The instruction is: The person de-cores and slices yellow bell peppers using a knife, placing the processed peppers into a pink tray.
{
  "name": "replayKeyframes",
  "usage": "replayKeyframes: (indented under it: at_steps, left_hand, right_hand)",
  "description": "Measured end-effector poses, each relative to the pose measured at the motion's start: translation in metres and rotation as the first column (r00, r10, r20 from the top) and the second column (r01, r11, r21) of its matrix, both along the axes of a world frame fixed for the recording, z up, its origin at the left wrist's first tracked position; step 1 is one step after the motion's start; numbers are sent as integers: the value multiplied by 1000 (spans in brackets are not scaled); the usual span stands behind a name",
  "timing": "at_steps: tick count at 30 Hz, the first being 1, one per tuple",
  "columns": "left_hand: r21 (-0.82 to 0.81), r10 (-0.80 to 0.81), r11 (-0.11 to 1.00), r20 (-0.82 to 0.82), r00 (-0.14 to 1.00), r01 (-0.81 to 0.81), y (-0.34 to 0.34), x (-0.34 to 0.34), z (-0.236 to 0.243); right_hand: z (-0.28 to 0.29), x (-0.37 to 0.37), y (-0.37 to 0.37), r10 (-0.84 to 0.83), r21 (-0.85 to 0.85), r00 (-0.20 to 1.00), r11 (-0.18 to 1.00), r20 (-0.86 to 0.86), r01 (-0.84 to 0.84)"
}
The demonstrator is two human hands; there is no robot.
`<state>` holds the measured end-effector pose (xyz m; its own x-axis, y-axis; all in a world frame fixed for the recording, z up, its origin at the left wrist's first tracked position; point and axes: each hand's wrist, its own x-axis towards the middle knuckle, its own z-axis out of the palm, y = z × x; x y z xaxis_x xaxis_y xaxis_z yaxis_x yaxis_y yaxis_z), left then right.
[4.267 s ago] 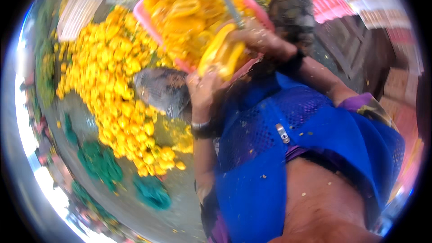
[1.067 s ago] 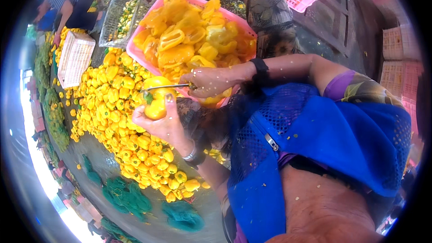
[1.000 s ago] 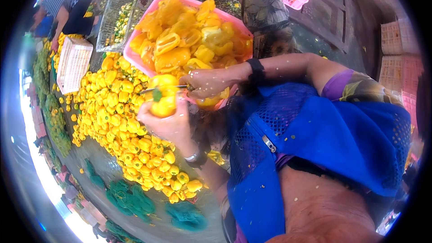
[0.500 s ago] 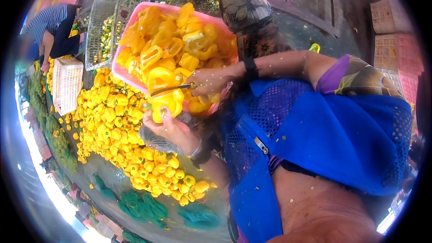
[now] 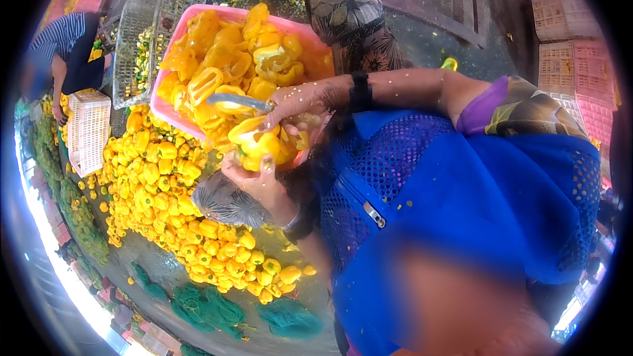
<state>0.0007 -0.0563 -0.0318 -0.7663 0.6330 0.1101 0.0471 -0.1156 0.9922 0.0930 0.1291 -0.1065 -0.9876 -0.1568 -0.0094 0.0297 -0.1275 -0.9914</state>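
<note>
The left hand (image 5: 258, 189) cups a pepper (image 5: 255, 148) over the tub's (image 5: 173, 120) six o'clock edge (probably light, crisp, slick inside; best held by outer walls); toward two o'clock, the right hand (image 5: 303, 102) grips a knife (image 5: 239, 99).

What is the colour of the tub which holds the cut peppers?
The tub is pink; it shows best in the head view.

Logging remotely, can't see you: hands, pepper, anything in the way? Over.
Left hand gripping yellow pepper, cut open. Right hand holding knife, blade over cut peppers heaped in pink tub. No obstruction seen between hands.
</note>
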Motion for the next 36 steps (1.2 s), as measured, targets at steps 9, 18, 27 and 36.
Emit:
replayKeyframes:
  at_steps: [9,18,27,36]
  left_hand:
    - [-395,174,911,103,979,-120,-13,-2,-4]
    - [-455,195,864,-91,977,-215,-25,22,-20]
    - [-562,18,827,39,999,7,-27,24,-29]
    - [-484,74,870,321,944,96,-32,21,-17]
  right_hand:
    - [27,5,-30,-201,426,864,804,-461,414]
    - [70,12,-34,-89,179,950,983,298,35]
    - [65,18,-46,-283,449,952,840,-120,306]
    - [84,10,-47,-325,450,945,838,-42,308]
